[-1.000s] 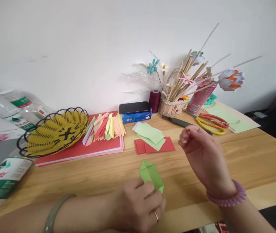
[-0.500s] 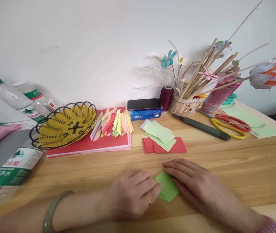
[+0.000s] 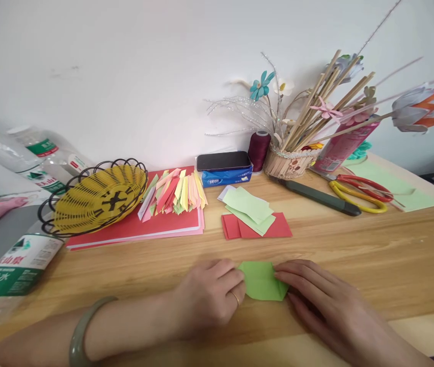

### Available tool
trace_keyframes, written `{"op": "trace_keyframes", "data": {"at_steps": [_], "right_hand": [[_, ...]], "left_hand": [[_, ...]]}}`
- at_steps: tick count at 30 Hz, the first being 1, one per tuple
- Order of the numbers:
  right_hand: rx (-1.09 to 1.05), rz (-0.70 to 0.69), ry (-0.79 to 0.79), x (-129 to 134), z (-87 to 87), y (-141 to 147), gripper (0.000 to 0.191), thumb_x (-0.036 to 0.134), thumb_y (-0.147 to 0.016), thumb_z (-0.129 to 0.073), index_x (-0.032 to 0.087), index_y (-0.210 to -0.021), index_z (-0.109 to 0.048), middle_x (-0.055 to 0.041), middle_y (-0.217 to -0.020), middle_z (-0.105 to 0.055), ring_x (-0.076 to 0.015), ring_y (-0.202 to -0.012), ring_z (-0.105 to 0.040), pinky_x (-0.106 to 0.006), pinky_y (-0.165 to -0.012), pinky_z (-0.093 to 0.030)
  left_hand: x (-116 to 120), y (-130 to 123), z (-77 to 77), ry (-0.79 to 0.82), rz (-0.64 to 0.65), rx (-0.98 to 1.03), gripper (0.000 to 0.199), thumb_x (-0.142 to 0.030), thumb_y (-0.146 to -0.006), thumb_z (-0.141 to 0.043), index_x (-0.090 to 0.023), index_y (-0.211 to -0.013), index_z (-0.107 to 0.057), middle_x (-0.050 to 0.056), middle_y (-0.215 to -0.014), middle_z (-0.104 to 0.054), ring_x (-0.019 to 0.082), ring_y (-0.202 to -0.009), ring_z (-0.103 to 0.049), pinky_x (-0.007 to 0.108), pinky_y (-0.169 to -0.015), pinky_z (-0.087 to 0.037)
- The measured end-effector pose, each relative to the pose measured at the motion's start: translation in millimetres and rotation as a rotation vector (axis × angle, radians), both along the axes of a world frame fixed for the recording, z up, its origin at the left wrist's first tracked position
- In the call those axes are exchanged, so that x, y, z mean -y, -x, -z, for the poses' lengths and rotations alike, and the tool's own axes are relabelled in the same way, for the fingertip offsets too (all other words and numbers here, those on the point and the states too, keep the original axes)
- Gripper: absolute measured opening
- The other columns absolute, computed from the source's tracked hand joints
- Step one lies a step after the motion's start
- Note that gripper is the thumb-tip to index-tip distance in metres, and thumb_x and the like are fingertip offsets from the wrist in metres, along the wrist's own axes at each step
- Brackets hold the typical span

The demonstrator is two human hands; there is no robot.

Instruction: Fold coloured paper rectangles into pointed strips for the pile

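A small bright green piece of paper (image 3: 263,281), creased along its middle, is stretched between my hands near the front of the table. Its left end is in the closed fingers of my left hand (image 3: 215,290), which has a gold ring; a greenish bangle circles that wrist. My right hand (image 3: 326,293) pinches the right end, where a corner is folded over, with the fingertips on top and the thumb at the near side. Just beyond lie light green paper slips (image 3: 248,205) stacked over red paper slips (image 3: 266,227).
Behind are a yellow basket (image 3: 100,199), folded paper strips (image 3: 174,192), a phone (image 3: 222,160) on a blue tissue pack (image 3: 226,177) and purple thread (image 3: 259,152). Right: a flower holder (image 3: 289,162), dark green cutter (image 3: 320,198) and scissors (image 3: 358,196). Plastic bottles (image 3: 18,265) stand left.
The green paper has turned from a slanted position to lying level and straight between the hands. My right hand has shifted right and now pinches its right end. The view has moved slightly.
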State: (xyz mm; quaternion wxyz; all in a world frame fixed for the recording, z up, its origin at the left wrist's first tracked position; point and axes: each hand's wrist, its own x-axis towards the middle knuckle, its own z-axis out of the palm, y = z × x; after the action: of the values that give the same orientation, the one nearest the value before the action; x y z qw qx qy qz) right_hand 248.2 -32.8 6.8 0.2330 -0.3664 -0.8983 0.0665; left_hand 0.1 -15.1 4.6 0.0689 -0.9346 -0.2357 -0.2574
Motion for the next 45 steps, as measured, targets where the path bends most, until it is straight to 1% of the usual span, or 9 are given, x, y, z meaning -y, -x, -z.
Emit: {"op": "trace_keyframes", "data": {"at_steps": [4, 7, 9, 12, 17, 20, 26, 35, 45], "right_hand": [[-0.013, 0.017, -0.002, 3.5, 10.0, -1.7, 0.024, 0.014, -0.085, -0.051, 0.022, -0.106, -0.056, -0.0079, -0.108, -0.063, -0.021, -0.101, -0.06, -0.034, -0.082, -0.053], [-0.026, 0.018, -0.026, 5.2, 11.0, -2.0, 0.014, 0.016, -0.086, -0.052, 0.022, -0.097, -0.058, -0.0073, -0.105, -0.063, -0.0214, -0.103, -0.058, -0.034, -0.082, -0.052], [-0.039, 0.033, -0.014, 5.5, 8.9, -0.7, 0.012, 0.016, -0.087, -0.05, 0.021, -0.093, -0.058, -0.0074, -0.101, -0.063, -0.0205, -0.097, -0.059, -0.033, -0.078, -0.052], [-0.033, 0.025, 0.002, 4.5, 2.6, 3.6, 0.013, 0.017, -0.087, -0.049, 0.02, -0.095, -0.059, -0.0072, -0.09, -0.063, -0.0195, -0.085, -0.06, -0.034, -0.072, -0.052], [-0.051, -0.023, 0.063, -0.8, -5.5, 9.0, 0.009, 0.021, -0.086, -0.054, 0.02, -0.093, -0.06, -0.0059, -0.082, -0.062, -0.0183, -0.076, -0.059, -0.03, -0.065, -0.05], [-0.101, -0.012, 0.083, -3.4, -3.0, 8.7, 0.012, 0.018, -0.088, -0.05, 0.021, -0.088, -0.061, -0.0042, -0.08, -0.062, -0.0164, -0.073, -0.058, -0.028, -0.063, -0.049], [-0.151, 0.056, 0.152, -3.0, 5.1, 9.5, 0.011, 0.02, -0.089, -0.049, 0.021, -0.089, -0.06, -0.0047, -0.081, -0.061, -0.0167, -0.073, -0.057, -0.029, -0.062, -0.048], [-0.164, 0.107, 0.149, -5.8, -2.5, 18.2, 0.01, 0.017, -0.087, -0.047, 0.021, -0.081, -0.054, -0.0032, -0.076, -0.058, -0.0147, -0.07, -0.057, -0.024, -0.059, -0.049], [-0.041, 0.2, 0.062, -2.6, 7.0, 24.7, 0.018, 0.016, -0.09, -0.04, 0.021, -0.076, -0.05, -0.0032, -0.07, -0.057, -0.0161, -0.065, -0.056, -0.028, -0.063, -0.047]], "left_hand": [[-0.6, 0.0, -4.5, 0.166, -0.021, 0.089, 0.02, -0.018, -0.089, -0.049, -0.015, -0.075, -0.063, 0.004, -0.078, -0.065, 0.014, -0.079, -0.058, 0.025, -0.068, -0.05], [-0.7, -0.2, -5.9, 0.243, -0.032, 0.168, 0.019, -0.018, -0.088, -0.053, -0.016, -0.073, -0.064, 0.003, -0.08, -0.066, 0.015, -0.079, -0.056, 0.025, -0.068, -0.05], [-0.7, -0.8, -5.7, 0.296, -0.049, 0.193, 0.018, -0.017, -0.087, -0.054, -0.017, -0.072, -0.065, 0.002, -0.08, -0.067, 0.014, -0.079, -0.055, 0.025, -0.067, -0.049], [-0.4, -1.9, -4.8, 0.365, -0.075, 0.226, 0.015, -0.016, -0.085, -0.056, -0.017, -0.073, -0.065, 0.002, -0.077, -0.065, 0.015, -0.077, -0.053, 0.026, -0.066, -0.048], [0.7, -3.6, -4.3, 0.391, -0.136, 0.239, 0.017, -0.016, -0.085, -0.054, -0.018, -0.072, -0.065, 0.002, -0.071, -0.059, 0.014, -0.07, -0.048, 0.025, -0.059, -0.042], [0.9, -4.6, -4.5, 0.435, -0.144, 0.25, 0.016, -0.015, -0.084, -0.054, -0.017, -0.072, -0.063, 0.002, -0.068, -0.059, 0.014, -0.068, -0.047, 0.026, -0.058, -0.04], [-0.8, -6.2, -4.7, 0.563, -0.179, 0.259, 0.008, -0.018, -0.081, -0.058, -0.016, -0.073, -0.061, 0.002, -0.069, -0.058, 0.016, -0.069, -0.046, 0.028, -0.059, -0.039], [-3.8, -7.9, -3.5, 0.732, -0.209, 0.317, 0.013, -0.019, -0.082, -0.058, -0.017, -0.07, -0.059, 0.001, -0.068, -0.056, 0.016, -0.07, -0.045, 0.027, -0.061, -0.035], [-5.0, -13.1, -8.7, 0.755, -0.25, 0.226, 0.014, -0.017, -0.081, -0.052, -0.017, -0.067, -0.053, 0.001, -0.069, -0.053, 0.017, -0.071, -0.043, 0.03, -0.061, -0.031]]}}
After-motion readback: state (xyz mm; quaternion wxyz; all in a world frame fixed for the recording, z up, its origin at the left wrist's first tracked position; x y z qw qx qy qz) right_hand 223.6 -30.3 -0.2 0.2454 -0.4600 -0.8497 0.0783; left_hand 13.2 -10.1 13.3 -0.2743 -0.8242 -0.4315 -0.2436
